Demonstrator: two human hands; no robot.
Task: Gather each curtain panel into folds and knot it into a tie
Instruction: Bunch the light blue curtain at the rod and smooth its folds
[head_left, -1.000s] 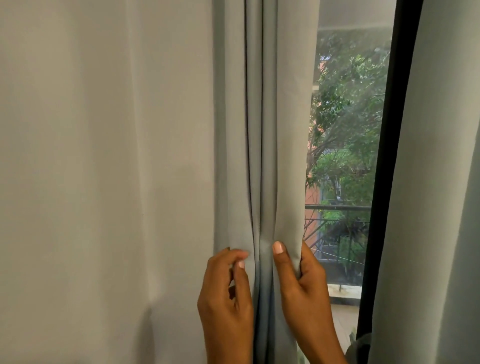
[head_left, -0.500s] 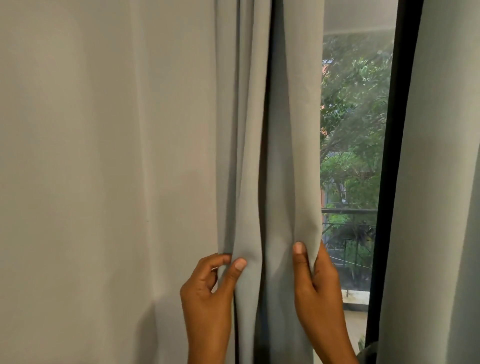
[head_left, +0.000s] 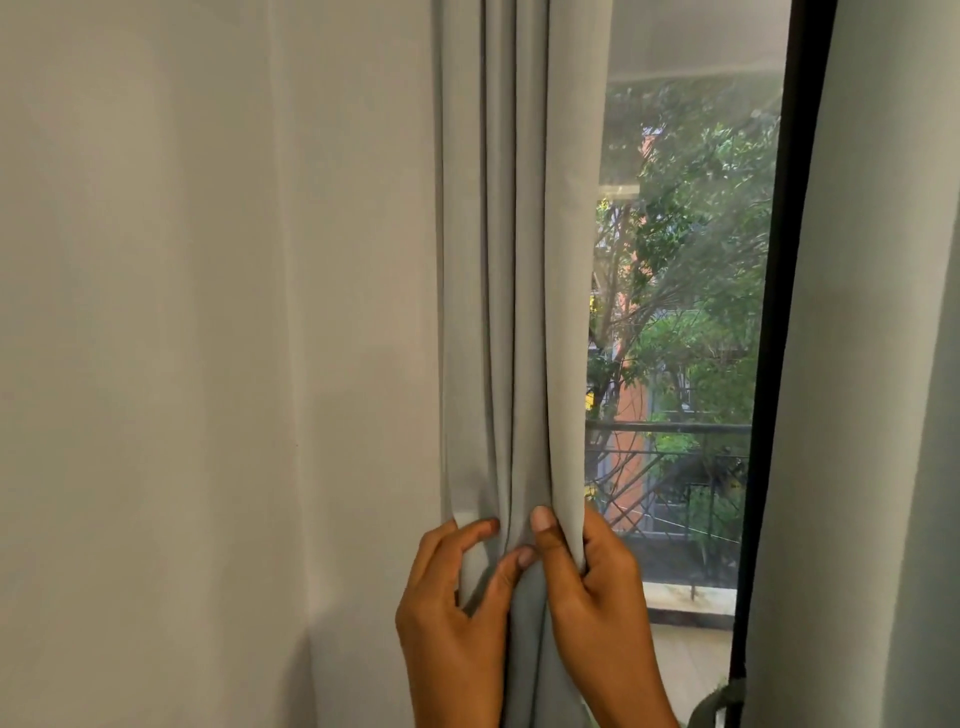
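A: How is the curtain panel (head_left: 519, 291) looking?

B: It is hanging pale grey beside the white wall (head_left: 208, 312), bunching into several narrow upright folds with dark creases running between them; its right edge is falling against the window (head_left: 680, 332), where trees and a railing are showing; a second grey panel (head_left: 878, 364) is hanging at the far right, past the dark frame (head_left: 769, 415).

A: And the hands?

B: The left hand (head_left: 457, 618) is reaching up with fingers curling, its grip pinching a left fold between thumb and forefinger; the right hand (head_left: 592, 603) is wrapping the outer edge, thumb pressing flat on the front, fingers going behind, its grip clamping on the cloth; both hands are nearly touching.
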